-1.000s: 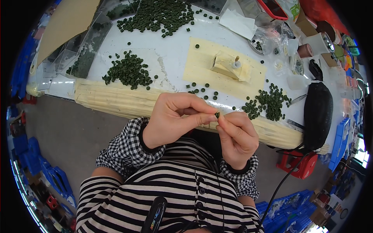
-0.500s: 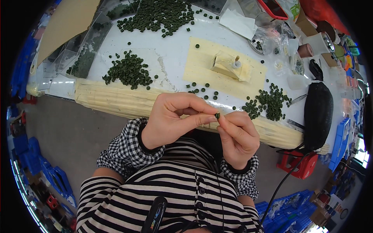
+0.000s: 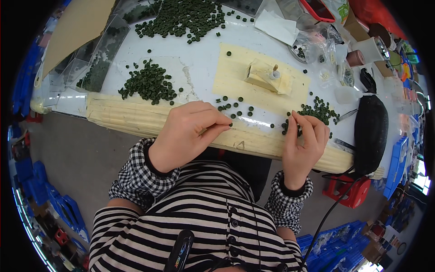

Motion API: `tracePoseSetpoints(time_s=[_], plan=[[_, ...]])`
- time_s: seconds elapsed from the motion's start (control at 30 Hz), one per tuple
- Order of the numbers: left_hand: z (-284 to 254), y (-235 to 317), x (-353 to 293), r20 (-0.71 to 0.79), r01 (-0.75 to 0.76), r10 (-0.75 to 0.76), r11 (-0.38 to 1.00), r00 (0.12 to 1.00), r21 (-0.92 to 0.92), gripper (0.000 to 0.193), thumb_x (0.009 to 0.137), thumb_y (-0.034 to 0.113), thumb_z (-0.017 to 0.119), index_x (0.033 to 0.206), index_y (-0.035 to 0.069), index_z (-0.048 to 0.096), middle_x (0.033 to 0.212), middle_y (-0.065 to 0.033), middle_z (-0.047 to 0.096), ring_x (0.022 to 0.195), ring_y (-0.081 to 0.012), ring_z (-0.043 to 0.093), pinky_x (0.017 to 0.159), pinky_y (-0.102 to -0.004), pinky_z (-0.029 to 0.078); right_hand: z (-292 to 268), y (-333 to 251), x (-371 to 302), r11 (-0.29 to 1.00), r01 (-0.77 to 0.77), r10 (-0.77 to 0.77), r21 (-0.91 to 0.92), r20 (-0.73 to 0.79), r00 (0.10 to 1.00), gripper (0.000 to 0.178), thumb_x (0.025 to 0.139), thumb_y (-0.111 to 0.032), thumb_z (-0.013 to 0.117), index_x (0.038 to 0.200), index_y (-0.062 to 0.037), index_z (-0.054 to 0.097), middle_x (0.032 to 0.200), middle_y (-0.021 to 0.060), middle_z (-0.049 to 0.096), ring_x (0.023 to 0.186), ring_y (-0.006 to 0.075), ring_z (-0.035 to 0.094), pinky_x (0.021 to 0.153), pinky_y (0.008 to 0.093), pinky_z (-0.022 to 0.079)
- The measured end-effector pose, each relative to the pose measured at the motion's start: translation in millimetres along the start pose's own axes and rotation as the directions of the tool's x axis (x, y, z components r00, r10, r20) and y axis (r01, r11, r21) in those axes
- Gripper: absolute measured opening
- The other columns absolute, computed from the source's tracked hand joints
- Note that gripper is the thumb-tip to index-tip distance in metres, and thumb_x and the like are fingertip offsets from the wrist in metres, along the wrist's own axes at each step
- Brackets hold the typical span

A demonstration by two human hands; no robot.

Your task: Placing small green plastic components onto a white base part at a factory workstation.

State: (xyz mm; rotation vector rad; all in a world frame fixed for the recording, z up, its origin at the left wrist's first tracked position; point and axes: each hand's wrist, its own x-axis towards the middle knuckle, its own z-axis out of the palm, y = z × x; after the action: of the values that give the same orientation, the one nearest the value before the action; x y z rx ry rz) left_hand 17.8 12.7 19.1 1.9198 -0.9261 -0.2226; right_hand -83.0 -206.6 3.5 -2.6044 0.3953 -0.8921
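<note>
My left hand is closed in a pinch above the table's padded front edge, with a small dark green round piece at the tips of thumb and forefinger. Off to the right, my right hand is over the near side of a small heap of the same green pieces. Its thumb and forefinger come together at the tips; whether a piece sits between them I cannot make out. Several loose green pieces lie on the table between the hands.
A yellowish block with a short upright peg stands on a cream sheet. Green pieces form a heap at left and a larger one behind. Clear trays, a black padded bundle and plastic bags flank the work area.
My hands were together over the table edge, fingers meeting at a green piece. They have parted: the left drew back left with a piece, the right moved right to the small heap.
</note>
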Motion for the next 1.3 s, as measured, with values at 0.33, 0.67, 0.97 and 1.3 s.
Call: tracePoseSetpoints(time_s=[0.33,0.67,0.97,1.3], plan=[[6.4,-1.6,4.4,-0.06,-0.078,0.097,0.96,0.993,0.268,0.017,0.077,-0.003,0.069,0.093,0.002,0.068,0.081,-0.0082,0.059,0.073,-0.0221,0.056,0.063,-0.0308,0.045,6.3,-11.0,0.6,0.998,0.056,-0.053,-0.033,0.087,0.995,0.011,0.075,-0.006,0.072,0.084,-0.0068,0.065,0.086,0.0044,0.058,0.09,0.0259,0.05,0.082,0.0383,0.038],[-44.5,-19.7,5.9,-0.296,0.151,0.007,0.848,0.955,0.508,0.01,0.076,0.001,0.068,0.086,0.001,0.067,0.078,-0.0086,0.058,0.074,-0.0261,0.054,0.066,-0.035,0.045,4.6,-10.2,-1.1,0.994,0.056,-0.069,0.09,0.146,0.987,0.015,0.076,0.0,0.069,0.086,-0.0051,0.059,0.087,0.0063,0.059,0.087,0.0273,0.051,0.08,0.0375,0.039],[-42.4,-23.4,5.2,-0.198,0.09,0.037,0.802,0.979,0.591,0.01,0.077,0.001,0.068,0.087,0.0,0.065,0.081,-0.0079,0.06,0.074,-0.023,0.055,0.063,-0.0329,0.043,5.0,-18.0,-12.0,0.887,-0.122,0.095,0.446,0.082,0.992,0.015,0.079,0.006,0.067,0.092,0.0023,0.063,0.088,0.0104,0.065,0.073,0.0199,0.06,0.068,0.0286,0.048],[-13.6,12.5,7.2,-0.036,0.193,-0.246,0.834,0.969,-0.517,0.015,0.082,-0.007,0.066,0.097,-0.003,0.065,0.091,-0.0086,0.066,0.085,-0.011,0.063,0.075,-0.0219,0.052,-6.0,-33.5,-13.1,0.358,-0.536,0.221,0.764,0.489,0.844,0.023,0.084,0.008,0.064,0.107,0.0051,0.064,0.099,0.0104,0.066,0.09,0.0152,0.065,0.085,0.0259,0.05]])
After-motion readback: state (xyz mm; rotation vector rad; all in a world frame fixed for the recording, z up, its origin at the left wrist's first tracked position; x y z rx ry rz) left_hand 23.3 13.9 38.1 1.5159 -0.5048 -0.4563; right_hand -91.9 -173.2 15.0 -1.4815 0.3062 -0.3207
